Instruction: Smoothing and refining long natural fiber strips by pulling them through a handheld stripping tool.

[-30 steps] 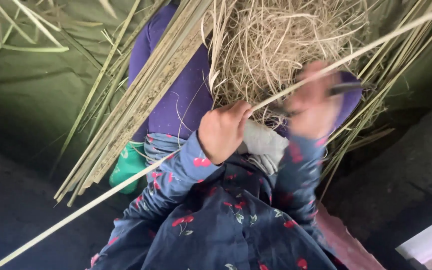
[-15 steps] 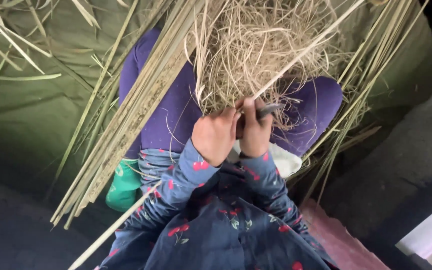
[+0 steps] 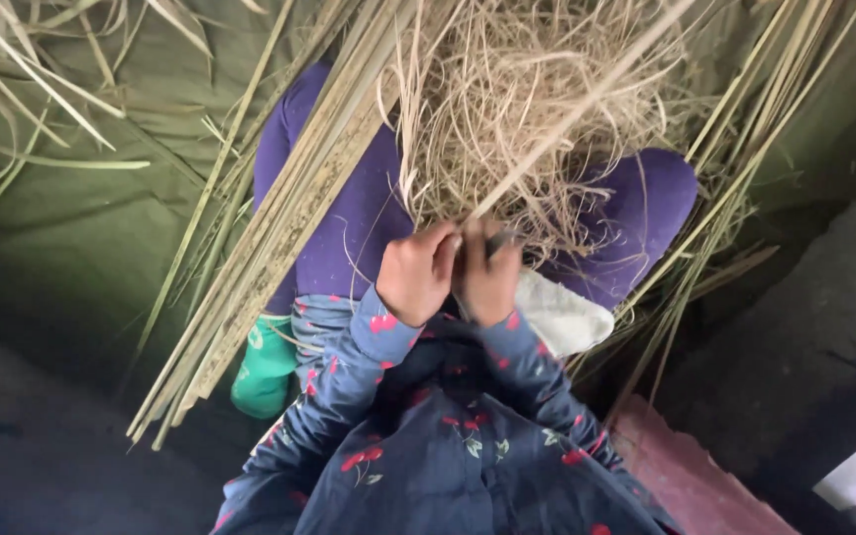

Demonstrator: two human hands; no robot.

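Both hands, left hand (image 3: 416, 272) and right hand (image 3: 489, 279), pinch closed on one pale strip (image 3: 577, 107) slanting up-right, the right perhaps also gripping a dark tool.

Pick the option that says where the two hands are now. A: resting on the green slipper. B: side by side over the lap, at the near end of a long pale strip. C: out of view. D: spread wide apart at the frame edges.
B: the left hand and right hand sit side by side over the purple-trousered lap, at the near end of the long pale bamboo strip.
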